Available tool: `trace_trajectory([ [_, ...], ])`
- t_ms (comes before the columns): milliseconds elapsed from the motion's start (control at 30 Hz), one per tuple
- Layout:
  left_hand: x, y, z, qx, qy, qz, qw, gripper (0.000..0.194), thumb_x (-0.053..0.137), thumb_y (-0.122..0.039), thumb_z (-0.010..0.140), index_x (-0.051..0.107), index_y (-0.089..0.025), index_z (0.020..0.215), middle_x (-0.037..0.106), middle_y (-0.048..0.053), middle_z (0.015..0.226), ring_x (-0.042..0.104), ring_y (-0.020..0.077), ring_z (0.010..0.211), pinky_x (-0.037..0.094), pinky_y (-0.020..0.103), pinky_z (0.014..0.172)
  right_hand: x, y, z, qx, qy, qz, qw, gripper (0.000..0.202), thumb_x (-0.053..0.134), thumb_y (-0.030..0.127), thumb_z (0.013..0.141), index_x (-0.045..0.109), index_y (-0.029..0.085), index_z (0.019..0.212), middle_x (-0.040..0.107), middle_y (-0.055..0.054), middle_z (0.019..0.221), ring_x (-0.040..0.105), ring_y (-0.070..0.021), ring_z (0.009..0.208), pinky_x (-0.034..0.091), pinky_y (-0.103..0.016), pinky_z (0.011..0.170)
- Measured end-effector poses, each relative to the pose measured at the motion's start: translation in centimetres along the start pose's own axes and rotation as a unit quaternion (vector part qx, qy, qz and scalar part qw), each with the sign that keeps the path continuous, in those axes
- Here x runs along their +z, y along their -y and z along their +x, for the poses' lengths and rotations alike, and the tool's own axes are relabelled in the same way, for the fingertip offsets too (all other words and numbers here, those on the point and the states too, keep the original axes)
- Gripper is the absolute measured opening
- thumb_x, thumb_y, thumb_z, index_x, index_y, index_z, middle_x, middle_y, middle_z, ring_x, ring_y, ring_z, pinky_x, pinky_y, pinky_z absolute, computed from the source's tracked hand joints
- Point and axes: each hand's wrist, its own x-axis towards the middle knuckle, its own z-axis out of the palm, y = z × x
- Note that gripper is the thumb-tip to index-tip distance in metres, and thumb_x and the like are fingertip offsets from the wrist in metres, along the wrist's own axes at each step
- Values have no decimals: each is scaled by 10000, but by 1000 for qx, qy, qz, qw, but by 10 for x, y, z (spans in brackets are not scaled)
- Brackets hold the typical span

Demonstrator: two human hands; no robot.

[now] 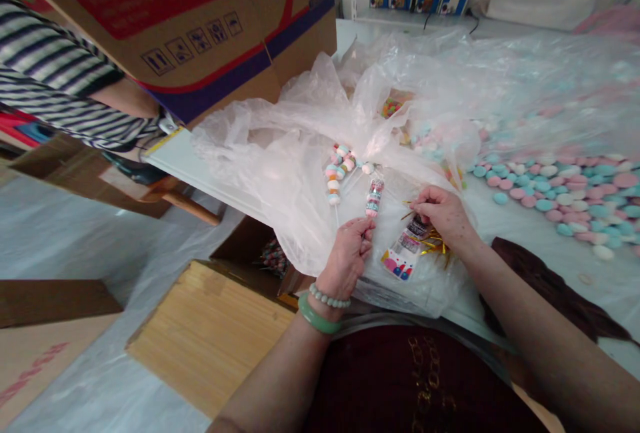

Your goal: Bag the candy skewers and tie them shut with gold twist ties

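My left hand (349,251) is closed around the lower end of a marshmallow skewer (374,196), which stands up in a clear printed wrapper. To its right, my right hand (443,211) pinches a thin gold twist tie (407,215). Below those fingers lie several printed clear bags (403,256) with a colourful dotted bottom, and a bunch of gold twist ties (436,243). Unwrapped marshmallow skewers (333,183) of pink, white, blue and orange pieces rest on the plastic sheet (300,173) beyond my left hand.
Loose pastel candies (565,196) spread across the table's right side, partly under clear plastic. A large cardboard box (210,26) stands at the far left. Beside it is a person in a striped sleeve (50,53). Dark cloth (540,286) lies near my right forearm; a wooden stool (215,333) is below left.
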Motion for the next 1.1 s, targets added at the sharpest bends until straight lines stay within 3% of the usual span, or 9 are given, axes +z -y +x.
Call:
trace_trajectory([
  [100,0,0,0,2,4,0,1000,167,624,-273,712,502,-163,685,387,-87,466,219,14,312,95,198,340,-1,2,-2,-90,-13,-157,983,68,536,196,667,592,197,706,577,15,632,518,-146,595,375,-263,580],
  [233,1,0,0,4,5,3,1000,161,621,-271,711,505,-164,685,387,-87,456,218,17,313,98,198,337,9,8,-7,-172,117,-421,883,175,526,143,736,659,200,834,642,-61,980,579,-183,823,373,-270,652],
  [333,1,0,-1,6,1,7,1000,165,625,-272,711,506,-162,684,389,-86,460,218,15,315,100,195,338,17,9,-11,-159,115,-515,835,202,453,169,855,650,194,819,637,-77,926,575,-178,753,335,-272,593],
  [600,0,1,-2,12,13,3,1000,214,654,-309,717,504,-160,684,379,-87,470,213,12,321,95,196,343,-3,-3,-7,-191,-86,-349,914,181,451,204,863,614,192,784,641,-43,778,579,-192,764,400,-282,707],
  [700,1,1,-2,19,11,10,1000,211,654,-304,717,502,-162,682,371,-91,466,212,14,321,97,199,343,-1,2,0,-176,-40,-416,891,209,437,171,870,641,184,825,665,-72,859,588,-200,811,398,-288,718],
  [833,2,1,-2,18,9,11,1000,215,657,-308,716,501,-163,684,381,-89,470,221,14,323,97,198,348,13,10,11,-159,66,-541,823,209,460,116,852,664,159,834,656,-125,923,589,-205,808,396,-294,689],
  [933,1,1,-3,12,5,8,1000,209,647,-307,723,502,-161,684,376,-89,470,220,14,327,97,197,348,18,10,12,-152,80,-564,808,228,448,71,830,667,135,833,649,-150,911,590,-212,755,389,-309,637],
  [1000,1,1,-3,8,5,6,1000,211,648,-312,724,508,-158,688,381,-86,477,217,12,329,98,195,347,14,8,10,-158,56,-525,835,228,435,90,842,655,141,810,646,-133,871,584,-208,723,392,-314,626],
  [1100,0,1,-2,10,12,2,1000,217,656,-313,720,511,-155,689,388,-84,481,216,10,331,100,192,346,3,6,5,-202,-5,-335,920,153,500,185,830,623,183,739,633,-66,818,586,-198,781,427,-308,697],
])
